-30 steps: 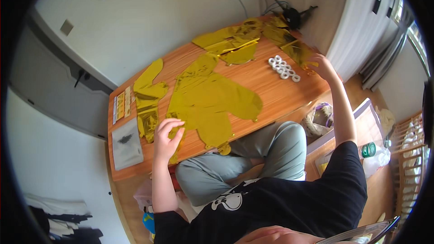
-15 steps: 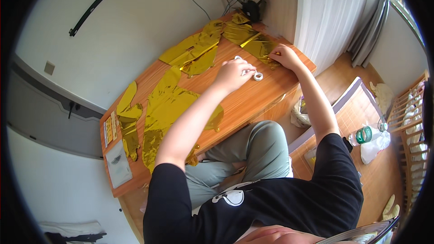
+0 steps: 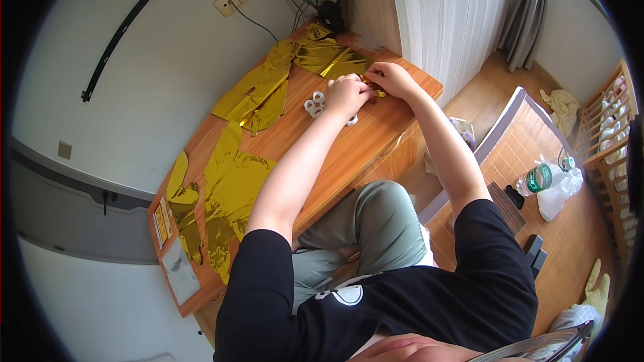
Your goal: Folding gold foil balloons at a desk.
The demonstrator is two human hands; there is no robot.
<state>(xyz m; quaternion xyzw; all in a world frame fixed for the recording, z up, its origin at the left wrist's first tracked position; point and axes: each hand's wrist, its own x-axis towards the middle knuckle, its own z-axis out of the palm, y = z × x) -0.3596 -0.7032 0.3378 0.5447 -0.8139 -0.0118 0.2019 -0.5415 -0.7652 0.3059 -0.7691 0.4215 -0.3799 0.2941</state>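
Several flat gold foil balloons lie on the wooden table (image 3: pixel 329 167). At the far right end is one foil balloon (image 3: pixel 335 64), and my right hand (image 3: pixel 392 80) pinches its near edge. My left hand (image 3: pixel 345 94) meets it there, fingers pressed together close to the foil; what they hold, if anything, is hidden. Beside and beneath the left hand lie small white rings like tape rolls (image 3: pixel 314 104). Another foil balloon (image 3: pixel 258 90) rests left of my left hand, and a large one (image 3: pixel 235 184) spreads out near my left forearm.
A black router with antennas (image 3: pixel 330 13) stands in the far corner, its cables running to a wall outlet (image 3: pixel 227 3). A flat clear packet (image 3: pixel 180 269) lies at the table's left end. On the floor mat at right are a plastic bottle (image 3: pixel 539 178) and a white bag (image 3: pixel 562 196).
My left hand has moved up to the foil beside my right hand, and more white rings show. The whole view has shifted and turned slightly.
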